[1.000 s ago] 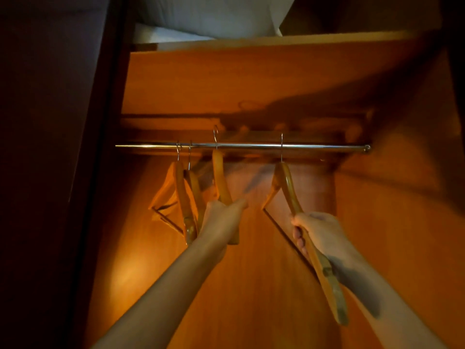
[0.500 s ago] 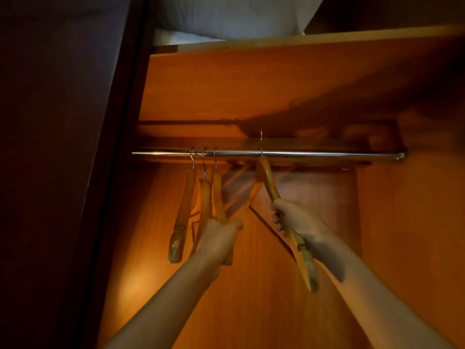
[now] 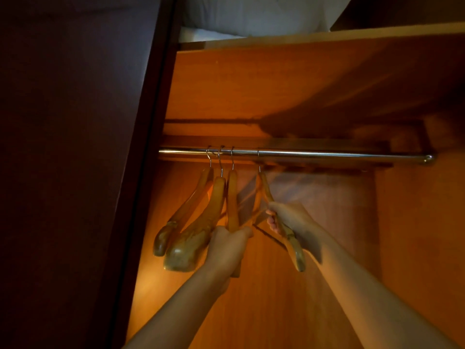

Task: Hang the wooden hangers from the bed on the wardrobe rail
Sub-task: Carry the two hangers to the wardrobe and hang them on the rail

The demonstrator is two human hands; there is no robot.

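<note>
Since half a second ago the fourth hanger (image 3: 264,188) has slid left along the rail (image 3: 327,154), so its hook now sits near the other three, and our right hand (image 3: 289,217) has come along with it. Our right hand has its fingers curled tight round the near arm of that hanger, about midway down. The arm's lower tip sticks out past the wrist. This hanger is tilted and motion-blurred, with its hook over the rail. Our left hand (image 3: 226,250) is closed round the lower part of the third hanger (image 3: 232,197), thumb on the right side, and the hanger's end pokes out below the hand. The first hanger (image 3: 186,210) and second hanger (image 3: 201,233) hang bunched just left of it, hooks on the rail and near arms angled down-left, with the second touching our left hand. All four wooden hangers are at the rail's left end and the right stretch is bare metal. We see a shelf (image 3: 302,36) above the rail with white bedding (image 3: 251,13) on it. A dark door (image 3: 75,147) fills the left, and the orange back panel (image 3: 276,311) is behind our arms.
</note>
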